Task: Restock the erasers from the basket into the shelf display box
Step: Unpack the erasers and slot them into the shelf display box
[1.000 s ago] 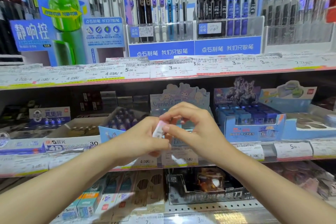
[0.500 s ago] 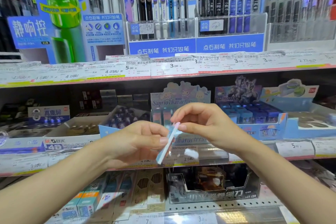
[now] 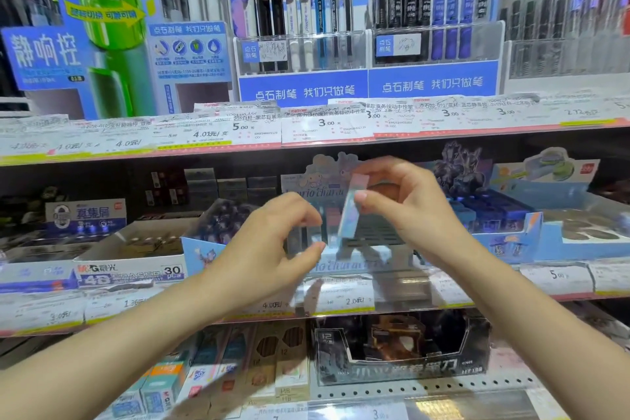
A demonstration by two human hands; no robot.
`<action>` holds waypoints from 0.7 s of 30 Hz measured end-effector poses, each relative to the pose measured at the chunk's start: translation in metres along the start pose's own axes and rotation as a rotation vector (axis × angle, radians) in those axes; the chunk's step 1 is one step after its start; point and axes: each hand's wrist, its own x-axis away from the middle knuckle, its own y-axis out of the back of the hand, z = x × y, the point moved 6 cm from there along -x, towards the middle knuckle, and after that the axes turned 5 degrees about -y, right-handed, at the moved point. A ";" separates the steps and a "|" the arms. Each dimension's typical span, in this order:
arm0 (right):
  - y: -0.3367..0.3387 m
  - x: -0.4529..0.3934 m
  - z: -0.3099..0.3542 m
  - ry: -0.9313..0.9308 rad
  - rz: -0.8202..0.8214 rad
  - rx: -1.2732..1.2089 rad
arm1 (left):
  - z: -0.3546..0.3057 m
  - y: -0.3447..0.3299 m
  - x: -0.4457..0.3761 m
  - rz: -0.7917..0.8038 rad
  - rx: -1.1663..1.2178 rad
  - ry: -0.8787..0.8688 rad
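My right hand (image 3: 405,204) pinches a slim wrapped eraser (image 3: 351,211), pink at the top and pale blue below, holding it almost upright in front of the middle shelf. Just behind and below it stands the pastel cartoon-character display box (image 3: 341,264), whose dark inner slots show under the eraser. My left hand (image 3: 272,249) hovers a little to the left of the eraser with fingers loosely curled, holding nothing. No basket is in view.
Beside the display box are a blue box of dark erasers (image 3: 218,232) on the left and a blue eraser box (image 3: 494,218) on the right. Price-tag rails (image 3: 327,133) edge each shelf. Pens fill the racks above; a black box (image 3: 402,348) sits below.
My left hand has let go of the eraser and drawn back to the left. My right hand has lifted the eraser up and turned it nearly upright.
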 end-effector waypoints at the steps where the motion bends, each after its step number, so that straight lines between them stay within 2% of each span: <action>1: 0.005 -0.004 -0.002 0.026 -0.024 0.089 | 0.000 -0.003 0.001 0.069 -0.138 -0.056; 4: 0.008 -0.013 -0.013 0.047 -0.047 0.260 | 0.010 -0.015 0.003 0.265 -0.340 -0.011; 8: -0.001 -0.021 -0.032 0.042 -0.039 0.257 | 0.016 -0.025 0.004 0.403 -0.361 0.041; 17: -0.004 -0.029 -0.058 -0.020 -0.034 0.253 | 0.018 -0.029 0.004 0.469 -0.310 0.068; 21: -0.011 -0.029 -0.067 -0.078 0.025 0.276 | 0.013 -0.028 0.003 0.464 -0.315 0.052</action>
